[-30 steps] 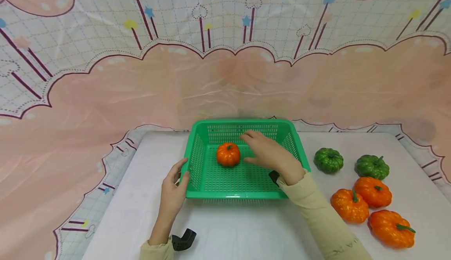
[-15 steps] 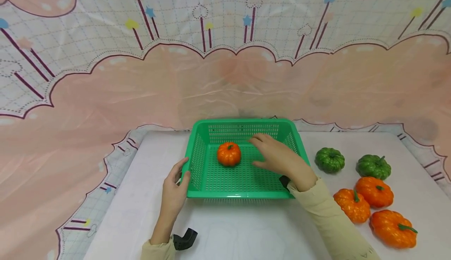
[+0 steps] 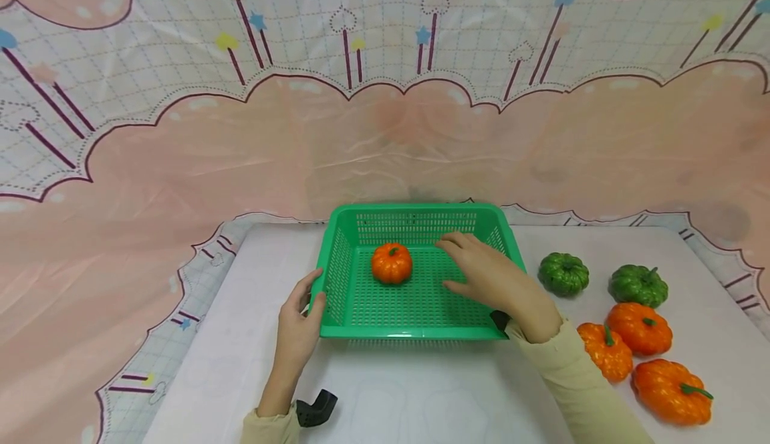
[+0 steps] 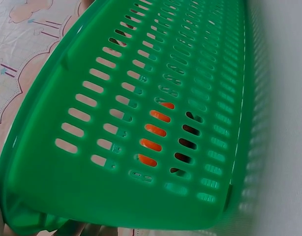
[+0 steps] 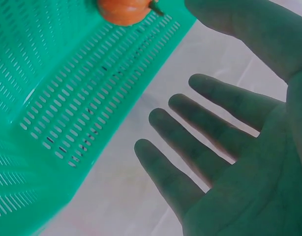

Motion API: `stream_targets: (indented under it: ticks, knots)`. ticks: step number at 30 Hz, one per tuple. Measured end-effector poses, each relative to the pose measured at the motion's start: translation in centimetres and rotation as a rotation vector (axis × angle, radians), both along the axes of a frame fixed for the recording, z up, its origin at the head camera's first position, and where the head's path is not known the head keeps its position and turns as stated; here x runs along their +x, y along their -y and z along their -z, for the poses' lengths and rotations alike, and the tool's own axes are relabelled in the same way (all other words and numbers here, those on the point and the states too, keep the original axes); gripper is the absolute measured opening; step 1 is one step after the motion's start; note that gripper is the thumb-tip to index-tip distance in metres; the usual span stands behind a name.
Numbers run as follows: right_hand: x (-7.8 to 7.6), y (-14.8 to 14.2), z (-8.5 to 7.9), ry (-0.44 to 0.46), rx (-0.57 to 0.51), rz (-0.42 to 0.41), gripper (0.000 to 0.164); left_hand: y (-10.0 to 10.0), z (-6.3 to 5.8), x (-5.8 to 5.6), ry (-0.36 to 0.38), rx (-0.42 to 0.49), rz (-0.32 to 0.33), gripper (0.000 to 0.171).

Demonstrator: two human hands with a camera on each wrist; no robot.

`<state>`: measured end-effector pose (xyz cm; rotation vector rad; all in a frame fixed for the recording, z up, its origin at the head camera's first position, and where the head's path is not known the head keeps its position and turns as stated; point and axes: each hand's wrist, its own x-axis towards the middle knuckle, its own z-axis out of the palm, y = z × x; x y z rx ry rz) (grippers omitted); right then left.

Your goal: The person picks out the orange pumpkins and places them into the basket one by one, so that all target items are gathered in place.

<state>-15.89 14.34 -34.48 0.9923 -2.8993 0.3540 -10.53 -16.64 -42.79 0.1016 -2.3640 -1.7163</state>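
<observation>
A small orange pumpkin [image 3: 391, 267] with a green stem sits on the floor of a green plastic basket [image 3: 415, 332], left of its middle. My left hand [image 3: 297, 320] grips the basket's left rim, the thumb towards the near corner. Through the slots of the basket wall [image 4: 116, 196], orange patches of the pumpkin show in the left wrist view. Over the right half of the basket is my right hand [image 3: 490, 273], apart from the pumpkin. Its palm is bare in the right wrist view, with the fingers [image 5: 210, 125] spread and nearly straight.
On the white table [image 3: 409, 397] to the right lie two green pumpkins [image 3: 563, 274] and three orange pumpkins [image 3: 672, 392]. My right sleeve [image 3: 583, 384] overlaps one orange pumpkin. A printed cloth [image 3: 385, 143] hangs behind the table.
My right hand has drawn back to the right, away from the pumpkin in the basket. The left hand, the basket and the pumpkins keep their places.
</observation>
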Motion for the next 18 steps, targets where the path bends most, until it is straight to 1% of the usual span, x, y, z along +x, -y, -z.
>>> stream_targets:
  ticks: [9,18]
  knots:
    - [0.8,-1.1,0.0,-0.002,-0.047,0.031,0.064,0.0,0.3,-0.2,0.004,-0.010,-0.007,0.042]
    - [1.7,-1.9,-0.1,-0.079,-0.065,-0.007,0.060,-0.1,0.3,-0.2,-0.012,-0.026,-0.017,0.042]
